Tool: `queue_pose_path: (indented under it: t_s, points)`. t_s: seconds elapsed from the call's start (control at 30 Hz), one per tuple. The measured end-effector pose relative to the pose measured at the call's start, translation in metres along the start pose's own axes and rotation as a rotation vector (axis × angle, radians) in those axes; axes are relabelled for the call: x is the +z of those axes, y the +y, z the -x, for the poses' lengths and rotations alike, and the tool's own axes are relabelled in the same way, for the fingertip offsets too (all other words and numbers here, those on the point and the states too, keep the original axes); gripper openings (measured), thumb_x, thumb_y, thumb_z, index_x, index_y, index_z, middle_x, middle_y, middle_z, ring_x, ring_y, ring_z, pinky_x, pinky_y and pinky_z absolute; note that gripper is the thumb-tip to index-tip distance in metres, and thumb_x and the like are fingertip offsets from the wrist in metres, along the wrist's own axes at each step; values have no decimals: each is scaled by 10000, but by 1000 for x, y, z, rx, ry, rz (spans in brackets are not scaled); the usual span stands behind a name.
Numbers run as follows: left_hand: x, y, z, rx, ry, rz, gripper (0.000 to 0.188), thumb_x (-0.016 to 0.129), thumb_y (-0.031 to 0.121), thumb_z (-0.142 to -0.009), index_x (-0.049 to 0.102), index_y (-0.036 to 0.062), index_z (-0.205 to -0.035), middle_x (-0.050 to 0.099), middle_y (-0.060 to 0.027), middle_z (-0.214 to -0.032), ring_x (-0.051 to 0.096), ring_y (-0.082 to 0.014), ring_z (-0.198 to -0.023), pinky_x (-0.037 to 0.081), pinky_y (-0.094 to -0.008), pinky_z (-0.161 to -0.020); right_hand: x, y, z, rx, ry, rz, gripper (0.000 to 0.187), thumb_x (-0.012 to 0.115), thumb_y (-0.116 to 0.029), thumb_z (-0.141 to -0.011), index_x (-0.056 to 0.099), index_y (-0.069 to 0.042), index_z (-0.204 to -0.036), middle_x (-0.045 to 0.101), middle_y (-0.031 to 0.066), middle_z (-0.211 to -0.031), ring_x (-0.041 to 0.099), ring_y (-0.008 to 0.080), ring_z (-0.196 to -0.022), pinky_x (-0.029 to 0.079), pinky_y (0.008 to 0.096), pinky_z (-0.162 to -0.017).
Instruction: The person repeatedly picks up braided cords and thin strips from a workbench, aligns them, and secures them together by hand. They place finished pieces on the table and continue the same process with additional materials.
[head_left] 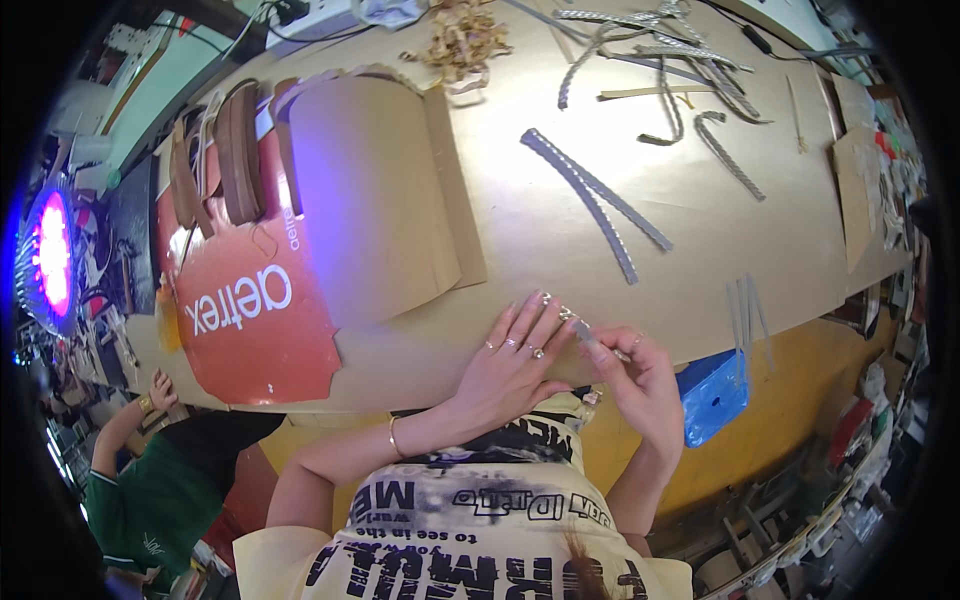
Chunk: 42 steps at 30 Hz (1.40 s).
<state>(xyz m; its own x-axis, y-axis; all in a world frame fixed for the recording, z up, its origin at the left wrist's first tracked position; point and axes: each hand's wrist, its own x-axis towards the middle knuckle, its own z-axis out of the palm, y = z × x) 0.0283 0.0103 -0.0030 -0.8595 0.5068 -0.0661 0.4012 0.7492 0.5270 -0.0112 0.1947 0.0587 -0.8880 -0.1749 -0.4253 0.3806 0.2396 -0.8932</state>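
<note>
My left hand [512, 352] lies flat on the cardboard-covered table [410, 362], its fingers stretched out and a ring showing. Its fingertips rest at a short silver braided strap [566, 313], which is partly hidden under them. My right hand [640, 378] is closed in a pinch on the strap's flat grey end, close beside the left fingers. Ahead of the hands, two grey straps with silvery edges [598, 205] lie joined in a narrow V. Farther back is a loose pile of braided straps [680, 55], with a single hooked one [730, 155] to its right.
Left of my hands stand a curved cardboard sheet [375, 200] and a red board [255, 350] with brown straps [240, 150] on it. A blue plastic basket [715, 400] sits below the table's right edge, near thin grey strips [745, 320]. Another person's hand [162, 390] touches the left edge.
</note>
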Motion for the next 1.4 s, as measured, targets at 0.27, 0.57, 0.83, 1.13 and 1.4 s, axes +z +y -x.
queue_pose_path:
  t_s: [0.27,0.57,0.83,1.13,1.4]
  points:
    - [-17,-23,4,-51,-7,186,717,661,385,-902,429,-24,-1444,264,-207,-1597,286,-341,-1475,261,-515,-1183,30,16,-25,111,74,149,233,610,-169,-1012,671,35,-919,606,-25,-768,510,43,-711,410,215,-618]
    - [-16,-35,9,-79,75,67,635,657,311,-929,441,51,-1467,328,-178,-1581,311,-336,-1468,277,-506,-1172,42,-3,-29,127,124,341,208,627,-159,-988,664,35,-920,566,-7,-671,463,50,-631,376,244,-551]
    - [-11,-29,9,-157,92,64,627,673,315,-912,469,99,-1464,333,-165,-1577,330,-330,-1454,278,-505,-1166,50,-8,-47,-8,77,525,225,587,-174,-980,655,6,-865,565,182,-598,540,322,-509,411,414,-531]
    - [-3,-24,13,-178,178,73,611,713,260,-891,496,97,-1438,385,-170,-1495,367,-354,-1404,304,-512,-1140,51,-1,-47,-8,112,527,240,594,-205,-982,670,-2,-879,573,180,-591,565,335,-519,428,423,-539]
    - [-8,-24,14,-182,284,112,672,748,224,-858,463,62,-1444,421,-174,-1376,427,-366,-1287,354,-513,-1068,54,0,-47,-5,135,568,226,597,-199,-974,676,-10,-878,598,189,-619,590,365,-558,444,444,-568]
